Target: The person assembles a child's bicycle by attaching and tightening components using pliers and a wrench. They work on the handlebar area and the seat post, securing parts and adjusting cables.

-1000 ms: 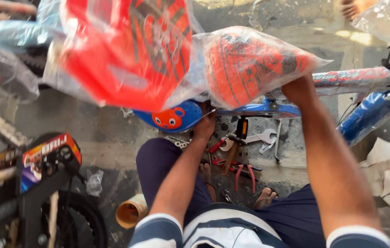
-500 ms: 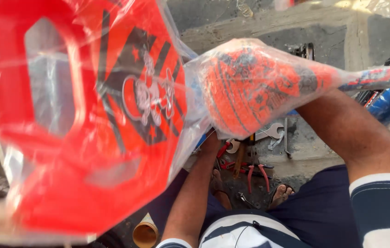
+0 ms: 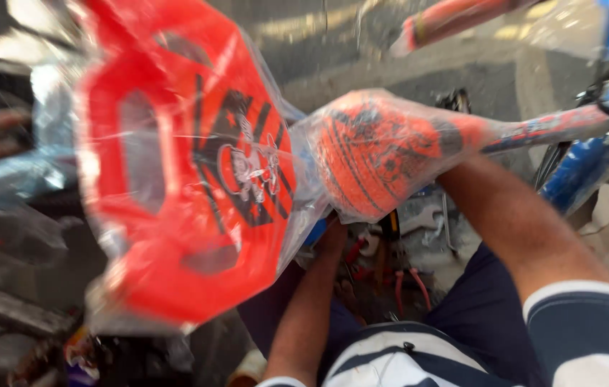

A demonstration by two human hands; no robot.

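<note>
Overhead, filling the left half of the frame, sits a red plastic front plate (image 3: 183, 186) of a child's bicycle: flat, many-sided, with window cut-outs and a black printed emblem, all sheathed in clear crinkled film that glares in the sun. Just right of it, near centre, an orange saddle (image 3: 380, 154) with black patterning, rounded and tapering, also film-wrapped, touches the plate's wrapping. A frame tube (image 3: 555, 125), patterned and wrapped, runs off to the right edge; blue frame parts (image 3: 577, 179) lie below it. The right hand (image 3: 455, 179) is under the saddle's rear; its fingers are hidden, so the grip cannot be told. The left hand (image 3: 333, 236) reaches beneath the plate's lower edge; its fingers are likewise out of sight. Judged from this, the work goes best with the saddle side braced firmly while the other hand feels for the fitting underneath, since slick film invites slipping. Smallest, on the ground at lower centre: red-handled pliers (image 3: 408, 283) and a metal spanner (image 3: 423, 215).
</note>
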